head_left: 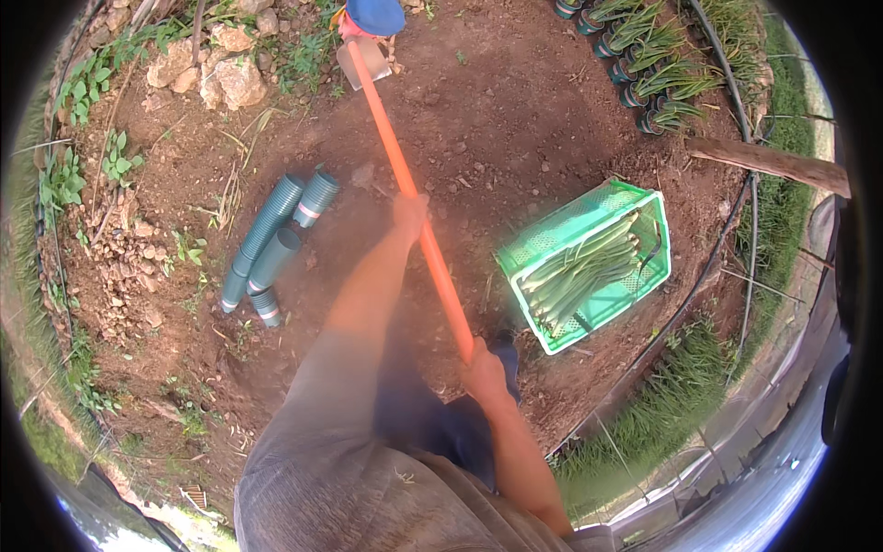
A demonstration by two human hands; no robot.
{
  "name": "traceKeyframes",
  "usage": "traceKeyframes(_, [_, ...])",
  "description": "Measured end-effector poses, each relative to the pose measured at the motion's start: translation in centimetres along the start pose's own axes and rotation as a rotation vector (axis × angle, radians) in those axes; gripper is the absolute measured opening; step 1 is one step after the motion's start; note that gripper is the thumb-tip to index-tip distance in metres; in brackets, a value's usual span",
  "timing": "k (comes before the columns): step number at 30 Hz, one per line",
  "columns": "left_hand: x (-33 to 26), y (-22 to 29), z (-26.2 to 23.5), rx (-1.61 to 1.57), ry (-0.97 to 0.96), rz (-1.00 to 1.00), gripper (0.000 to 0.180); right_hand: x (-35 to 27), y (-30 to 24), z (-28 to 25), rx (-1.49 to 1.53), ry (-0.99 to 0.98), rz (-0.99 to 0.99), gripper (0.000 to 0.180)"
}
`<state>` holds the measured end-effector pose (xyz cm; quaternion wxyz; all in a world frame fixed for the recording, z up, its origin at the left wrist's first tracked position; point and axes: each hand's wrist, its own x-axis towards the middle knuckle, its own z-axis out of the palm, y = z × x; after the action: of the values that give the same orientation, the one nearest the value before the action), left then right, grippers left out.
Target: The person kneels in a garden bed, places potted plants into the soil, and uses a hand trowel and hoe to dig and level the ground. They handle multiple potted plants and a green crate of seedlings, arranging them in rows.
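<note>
Both my hands grip the long orange handle (395, 152) of a hoe, which runs slantwise away from me. My left hand (410, 217) is closed around it partway up the shaft, with the arm stretched forward. Closer to my body, my right hand (485, 370) wraps the near end of the handle. At the far end, the hoe's flat metal blade (366, 66) is by the bare soil, just short of a blue and pink object (375, 17); I cannot tell whether the blade touches the ground.
A green plastic crate (602, 189) holding long green leafy stalks (584, 271) lies at the right. Stacked dark green pots (267, 216) rest at the left. Rocks (235, 78) sit far left, potted plants (658, 69) far right. A wooden post (773, 166) and black hose (722, 51) border the right.
</note>
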<state>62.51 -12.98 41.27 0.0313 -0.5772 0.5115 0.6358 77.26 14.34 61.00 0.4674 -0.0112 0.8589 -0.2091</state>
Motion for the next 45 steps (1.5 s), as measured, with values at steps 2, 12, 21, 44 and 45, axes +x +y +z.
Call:
traceKeyframes(2, [0.9, -0.2, 0.5, 0.009, -0.047, 0.049, 0.009, 0.5, -1.3, -0.8, 0.035, 0.035, 0.001, 0.031])
traceKeyframes(12, [-15.7, -10.5, 5.9, 0.139, -0.097, -0.084, 0.01, -13.8, 9.8, -2.4, -0.047, -0.028, 0.179, 0.04])
traceKeyframes(21, [-41.6, -24.3, 5.6, 0.472, -0.227, -0.326, 0.04, -37.7, 19.2, -2.8, 0.193, -0.098, 0.547, 0.039])
traceKeyframes(44, [-27.2, -19.9, 2.0, 0.237, -0.12, -0.315, 0.009, -26.3, 18.0, -2.1, -0.08, -0.091, 0.262, 0.03])
traceKeyframes(45, [-30.1, -21.2, 1.9, 0.063, -0.129, -0.371, 0.006, -28.3, 19.9, -1.7, -0.085, -0.097, 0.281, 0.03])
